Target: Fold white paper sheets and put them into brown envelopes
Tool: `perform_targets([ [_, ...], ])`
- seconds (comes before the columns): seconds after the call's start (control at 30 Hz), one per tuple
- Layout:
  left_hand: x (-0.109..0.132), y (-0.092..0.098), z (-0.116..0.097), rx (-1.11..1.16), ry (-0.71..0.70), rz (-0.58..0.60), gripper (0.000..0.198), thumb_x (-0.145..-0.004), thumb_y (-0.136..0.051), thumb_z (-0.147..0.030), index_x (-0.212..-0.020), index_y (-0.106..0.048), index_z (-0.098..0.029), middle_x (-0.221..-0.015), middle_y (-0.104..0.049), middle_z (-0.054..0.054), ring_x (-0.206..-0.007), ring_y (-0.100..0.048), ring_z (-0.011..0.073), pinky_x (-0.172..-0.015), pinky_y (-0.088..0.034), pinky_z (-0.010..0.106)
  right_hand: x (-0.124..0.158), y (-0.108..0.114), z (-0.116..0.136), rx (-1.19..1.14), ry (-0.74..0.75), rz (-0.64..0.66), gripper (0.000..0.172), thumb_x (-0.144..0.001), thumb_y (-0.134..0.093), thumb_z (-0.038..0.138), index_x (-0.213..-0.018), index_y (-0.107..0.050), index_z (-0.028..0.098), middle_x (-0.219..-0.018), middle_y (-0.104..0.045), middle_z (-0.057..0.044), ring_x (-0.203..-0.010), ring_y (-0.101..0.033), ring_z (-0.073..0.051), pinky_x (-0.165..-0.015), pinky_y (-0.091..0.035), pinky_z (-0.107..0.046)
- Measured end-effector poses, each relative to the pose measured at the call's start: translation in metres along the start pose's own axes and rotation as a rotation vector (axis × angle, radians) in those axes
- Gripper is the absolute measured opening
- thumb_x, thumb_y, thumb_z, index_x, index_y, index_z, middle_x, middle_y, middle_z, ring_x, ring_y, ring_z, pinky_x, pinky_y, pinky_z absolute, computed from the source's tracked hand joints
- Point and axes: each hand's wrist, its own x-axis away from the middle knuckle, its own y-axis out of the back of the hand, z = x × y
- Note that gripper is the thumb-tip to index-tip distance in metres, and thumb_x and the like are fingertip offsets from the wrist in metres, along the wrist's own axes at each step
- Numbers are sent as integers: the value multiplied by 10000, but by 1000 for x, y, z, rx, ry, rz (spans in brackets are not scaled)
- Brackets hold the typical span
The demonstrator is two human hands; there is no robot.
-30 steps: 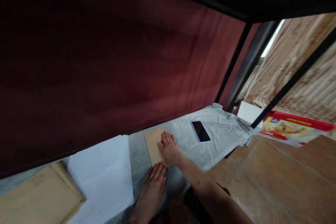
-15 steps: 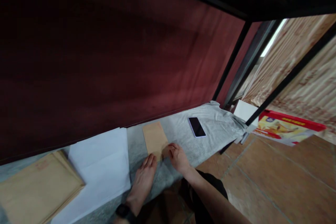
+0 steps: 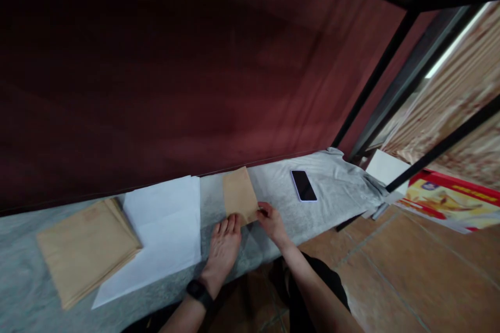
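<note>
A brown kraft envelope lies on the grey cloth in front of me, its near end towards my hands. My left hand, with a dark watch on the wrist, rests its fingers flat on the envelope's near left corner. At the near right corner, my right hand pinches the envelope's edge between thumb and fingers. White paper sheets lie to the left of my left hand. Partly on top of them is a stack of brown envelopes.
A phone lies right of the envelope on the grey cloth. Behind stands a dark red panel. Black frame bars rise at the right, near a white box and a red-and-yellow printed box. Below is a tiled floor.
The camera view has shifted, so things on the cloth appear further right. The envelope is turned slightly, and my right hand has come to its near right corner. My left hand stays on it.
</note>
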Motion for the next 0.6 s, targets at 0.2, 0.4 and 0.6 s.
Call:
perform_targets([
  [0.2,-4,9,9,292,94,-124,343,-928,-454,-149,-1199,-665,-145,-1131,-723,134,-1023,-659,251,-805,-527,335,10,1,36,-596,-89,166,451,-858,-608,483,-1210,-639,203,-1044,-710,-66,-848,-679,-194,-773,-580,-346],
  [0.4,-14,14,21,1264,619,-312,203,-851,-570,-351,-851,-660,-169,-707,-681,17,-588,-611,149,-571,-484,259,11,-5,36,-658,-322,45,614,-751,-725,587,-1215,-637,195,-1160,-678,-96,-974,-650,-218,-836,-548,-351],
  [0.6,-9,3,4,1947,816,-146,372,-633,-809,-380,-885,-680,-139,-834,-734,49,-689,-665,144,-666,-544,267,11,-14,36,-753,-294,335,418,-727,-758,503,-987,-706,180,-898,-713,-40,-801,-644,-175,-662,-506,-264],
])
